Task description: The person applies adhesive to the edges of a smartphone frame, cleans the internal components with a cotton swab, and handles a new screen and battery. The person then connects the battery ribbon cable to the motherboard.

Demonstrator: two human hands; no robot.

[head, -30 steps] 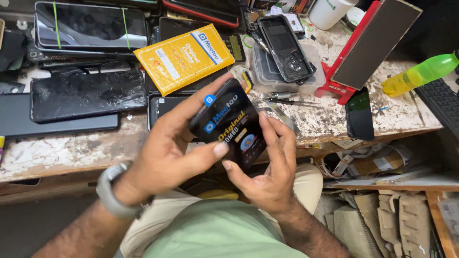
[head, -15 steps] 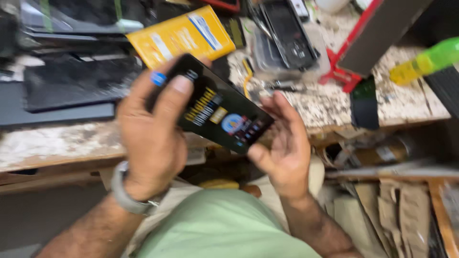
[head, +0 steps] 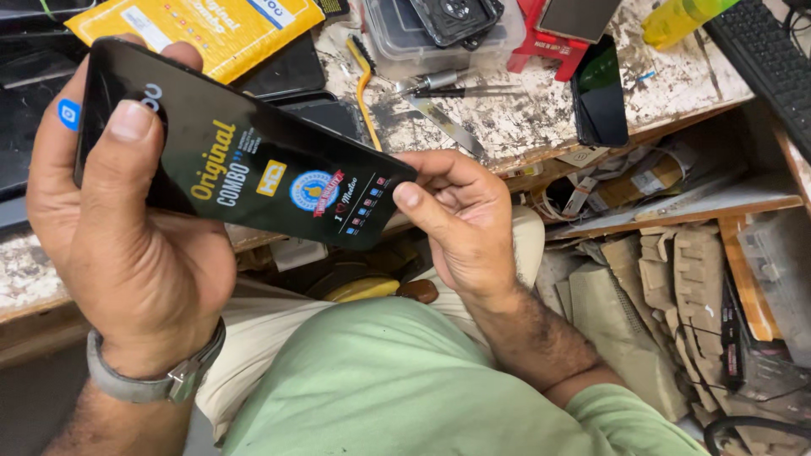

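— 2 hands on 1 thing: the black flat packet (head: 245, 173) sits up in front of the chest, over the near edge of the workbench (head: 541, 127), tilted so its printed face looks up at the camera.

— Who has the real hold?

— The left hand (head: 127, 245). Its thumb (head: 127, 139) lies flat across the printed face near the upper end, and the other fingers wrap behind, so that hand is closed around the packet. The right hand (head: 460, 224) is only half curled: its thumb and first fingertips (head: 410, 196) pinch the lower right corner, the rest loose.

— How would you say it handles?

— Light, I'd judge, since 1 hand carries it by an end without sagging. It looks thin, flat and fairly stiff, with a glossy skin that is probably slippery. If glass is inside, it is likely fragile to bending.

— So where to grip?

— By the long edges or corners, as now; not pressing the middle of the face.

— Anything close by?

— A yellow packet (head: 228, 29) lies on the bench just behind it, a dark phone (head: 601, 93) to the right, and a clear plastic box (head: 439, 38) further back.
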